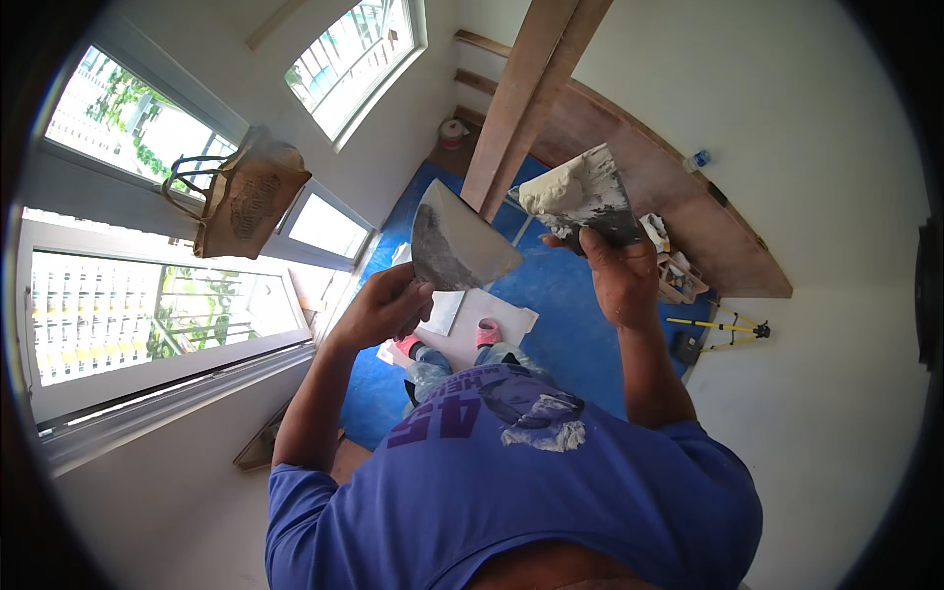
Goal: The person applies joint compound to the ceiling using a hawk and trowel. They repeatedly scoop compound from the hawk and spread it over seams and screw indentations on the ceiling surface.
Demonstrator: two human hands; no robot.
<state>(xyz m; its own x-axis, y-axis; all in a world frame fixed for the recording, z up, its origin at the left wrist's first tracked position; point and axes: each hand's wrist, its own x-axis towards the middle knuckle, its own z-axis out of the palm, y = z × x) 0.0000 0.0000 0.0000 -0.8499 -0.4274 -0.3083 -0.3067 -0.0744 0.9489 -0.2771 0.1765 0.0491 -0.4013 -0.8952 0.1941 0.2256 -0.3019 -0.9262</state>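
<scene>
Head view: blue floor sheet (pixel 570 324) far below both hands, white walls, bright windows at left. Brown woven bag (pixel 246 197) hangs left of left hand, contents hidden. Left hand (pixel 388 305) clamped on bare grey metal trowel blade (pixel 457 246). Right hand (pixel 615 270) clamped on grey metal plate (pixel 590 197) carrying white putty lump (pixel 556 189).

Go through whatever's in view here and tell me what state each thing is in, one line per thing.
Left hand: gripping the wide grey metal trowel blade.
Wide grey metal trowel blade: held tilted, smeared grey, no lump of putty on it.
Right hand: gripping the second flat metal blade.
Second flat metal blade: held up, loaded with a lump of whitish putty.
Brown bag with handles: hanging at the window.
Yellow tripod: lying on the floor.
</scene>
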